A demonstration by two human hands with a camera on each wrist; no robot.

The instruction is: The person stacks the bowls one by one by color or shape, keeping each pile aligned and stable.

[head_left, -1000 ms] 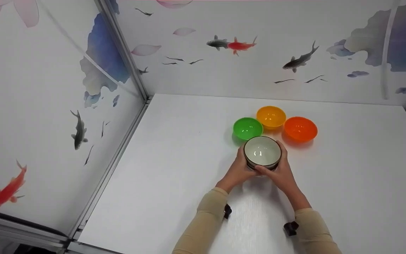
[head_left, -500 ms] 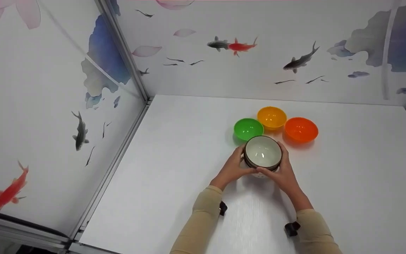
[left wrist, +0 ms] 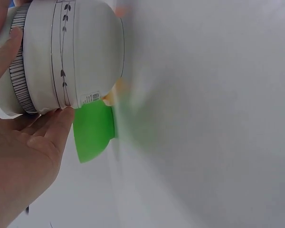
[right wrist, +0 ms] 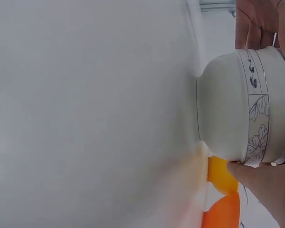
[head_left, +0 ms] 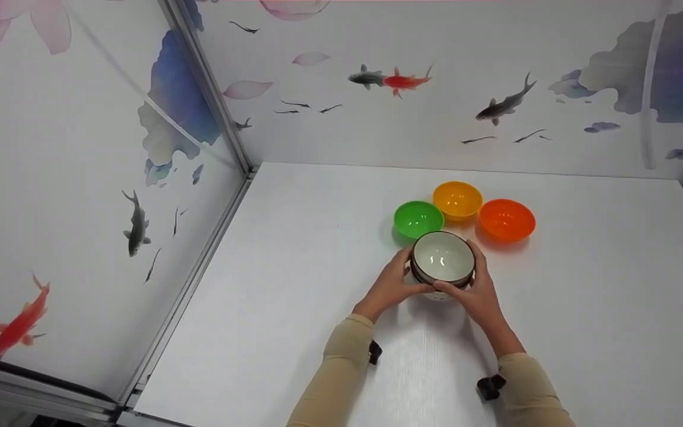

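Observation:
A stack of white ceramic bowls [head_left: 442, 256] with dark rims stands upright, nested one in another. In the left wrist view the lower bowl [left wrist: 64, 52] carries a leaf-patterned band and a barcode sticker; the one above has a striped band. My left hand [head_left: 390, 286] grips the stack's left side, thumb at the front. From the right, my right hand [head_left: 478, 290] holds it, thumb near the left one. The right wrist view shows the lower bowl's base [right wrist: 204, 107] at the table surface. How many bowls are nested is hidden.
Just behind the stack are a green bowl [head_left: 417, 219], a yellow bowl [head_left: 457, 200] and an orange bowl [head_left: 507, 220], close together on the white table [head_left: 270, 284]. Printed fish panels [head_left: 412, 130] wall the back and left sides.
Over the last second my left hand and forearm have shifted slightly left, and more of the stack's lower side shows. During the last half second the hands and stack stay nearly still.

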